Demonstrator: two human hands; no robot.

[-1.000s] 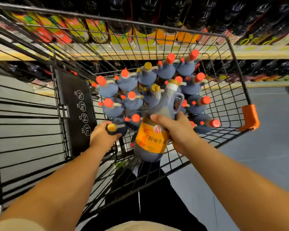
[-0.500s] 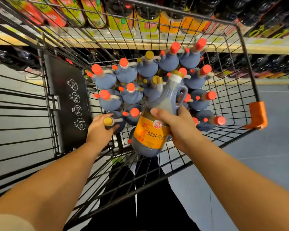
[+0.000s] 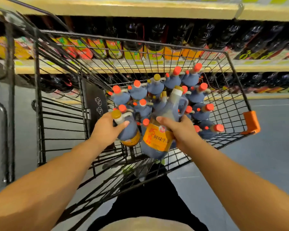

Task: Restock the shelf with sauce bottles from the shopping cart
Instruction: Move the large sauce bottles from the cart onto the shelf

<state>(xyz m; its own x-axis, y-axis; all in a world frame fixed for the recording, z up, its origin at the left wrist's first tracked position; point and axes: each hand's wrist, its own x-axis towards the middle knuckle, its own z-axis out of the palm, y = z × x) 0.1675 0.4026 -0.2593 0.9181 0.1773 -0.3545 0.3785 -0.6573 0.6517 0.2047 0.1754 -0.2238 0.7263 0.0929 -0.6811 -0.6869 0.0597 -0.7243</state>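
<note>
Lifting from the cart (image 3: pixel 237 84), two bottles are gripped: one (image 3: pixel 128 129) in the left hand (image 3: pixel 107 129), one (image 3: pixel 158 140) in the right hand (image 3: pixel 182 130), necks tilted toward the shelf (image 3: pixel 157 67), which lies straight ahead past the cart, about equally near both hands.

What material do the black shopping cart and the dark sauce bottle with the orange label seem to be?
Black shopping cart: likely coated metal wire; thin rigid grid, dull black. Dark sauce bottle with the orange label, in the right hand: probably clear plastic; moulded handle, soft sheen.
</note>
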